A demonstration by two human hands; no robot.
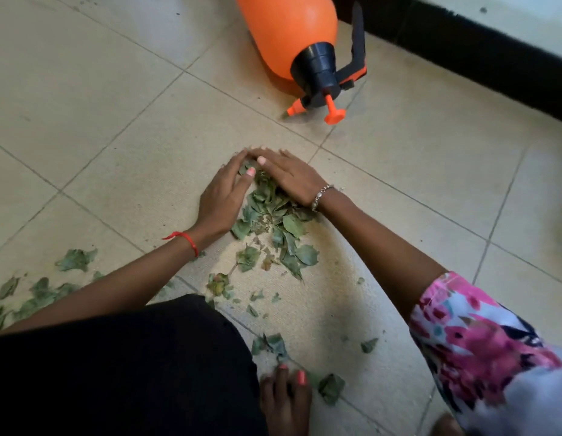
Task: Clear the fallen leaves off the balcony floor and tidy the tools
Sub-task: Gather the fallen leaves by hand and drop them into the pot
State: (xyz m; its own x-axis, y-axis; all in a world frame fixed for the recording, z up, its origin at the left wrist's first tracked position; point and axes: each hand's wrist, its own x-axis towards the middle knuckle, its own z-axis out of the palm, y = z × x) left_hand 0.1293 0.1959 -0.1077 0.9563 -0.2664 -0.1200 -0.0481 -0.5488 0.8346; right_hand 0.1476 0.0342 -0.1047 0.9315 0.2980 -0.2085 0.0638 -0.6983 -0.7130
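Head view showed the left hand and right hand flat on the floor, each grip spread, fingertips meeting to corral the leaves between them. The orange sprayer sat beyond, untouched.

The person wears a red thread bracelet, silver chain, floral pink sleeve.

A floor of beige tiles with dark grout lines is shown. Green leaves are heaped near its middle, and more are scattered to the left and the near side. An orange sprayer is laid on its side beyond, near a black skirting.
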